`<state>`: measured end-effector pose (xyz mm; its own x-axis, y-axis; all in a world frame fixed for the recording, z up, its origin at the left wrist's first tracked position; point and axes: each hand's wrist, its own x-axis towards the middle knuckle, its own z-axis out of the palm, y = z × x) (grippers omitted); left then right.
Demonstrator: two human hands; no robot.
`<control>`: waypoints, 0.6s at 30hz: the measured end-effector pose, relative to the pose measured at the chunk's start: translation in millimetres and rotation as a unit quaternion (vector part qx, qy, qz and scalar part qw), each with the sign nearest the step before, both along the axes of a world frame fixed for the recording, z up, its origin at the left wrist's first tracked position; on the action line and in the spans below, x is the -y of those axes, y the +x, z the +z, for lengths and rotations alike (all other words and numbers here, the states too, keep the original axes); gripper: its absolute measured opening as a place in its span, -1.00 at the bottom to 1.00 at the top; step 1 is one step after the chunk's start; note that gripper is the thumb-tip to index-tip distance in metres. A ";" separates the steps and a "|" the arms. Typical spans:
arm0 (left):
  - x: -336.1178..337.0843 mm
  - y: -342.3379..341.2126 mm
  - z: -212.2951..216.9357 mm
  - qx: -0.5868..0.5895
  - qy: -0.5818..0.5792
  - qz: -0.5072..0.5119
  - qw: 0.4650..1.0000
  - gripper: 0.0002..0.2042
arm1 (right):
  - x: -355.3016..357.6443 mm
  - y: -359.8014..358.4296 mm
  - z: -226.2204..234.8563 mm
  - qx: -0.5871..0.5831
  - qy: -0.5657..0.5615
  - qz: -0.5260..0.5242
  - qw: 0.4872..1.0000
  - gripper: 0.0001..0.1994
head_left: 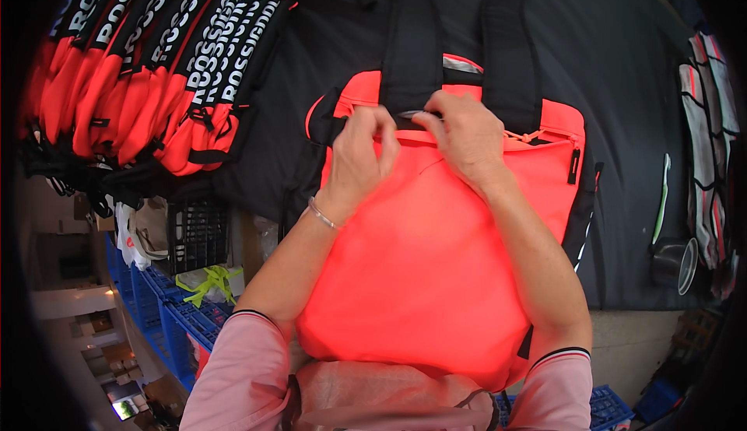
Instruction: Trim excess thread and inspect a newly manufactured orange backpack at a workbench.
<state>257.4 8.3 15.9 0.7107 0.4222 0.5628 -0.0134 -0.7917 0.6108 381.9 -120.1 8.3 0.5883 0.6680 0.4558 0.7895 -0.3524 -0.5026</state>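
Neon coral backpack (436, 260) is lying on the black table cover (622, 221), right up against the person — shoulder straps (412, 38) pointing away. Left hand (362, 155) is half-curled at the top opening's rim (416, 138); right hand (471, 139) has thumb and index close together there (can't tell if either's gripping). Looks like opening-handling to me — next move probably calls for a firm pinch.

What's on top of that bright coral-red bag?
Two black straps cross the upper part of the bag, and the left hand and right hand are over it near the straps' lower ends. Whatever lies directly beneath them is covered.
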 end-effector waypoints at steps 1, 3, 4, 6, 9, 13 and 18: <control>5.9 -7.7 7.6 0.008 0.119 -0.101 0.988 -0.90 | 3.7 3.8 1.8 0.001 -0.002 -0.004 1.000 -0.81; 24.7 -26.0 7.6 0.015 0.169 -0.281 0.945 -0.80 | 7.6 12.7 9.0 -0.354 0.168 -0.047 0.919 -0.71; 34.3 -37.7 8.9 0.010 0.105 -0.358 0.928 -0.74 | 7.1 16.7 12.2 -0.366 0.244 -0.034 0.897 -0.74; 39.8 -52.3 16.1 0.003 -0.010 -0.361 0.933 -0.73 | 5.2 12.0 20.9 -0.336 0.204 -0.068 0.917 -0.79; 13.8 -38.1 42.6 0.101 -0.057 -0.210 0.971 -0.74 | 10.9 8.8 18.0 -0.368 0.044 -0.023 0.928 -0.87; -38.8 9.2 60.6 -0.161 0.024 0.138 0.977 -0.48 | 20.6 8.6 -1.0 -0.216 0.056 0.063 0.973 -0.86; -60.1 19.6 52.0 -0.364 0.047 0.119 0.923 -0.32 | 23.0 -8.0 20.9 -0.147 -0.044 0.144 0.978 -0.81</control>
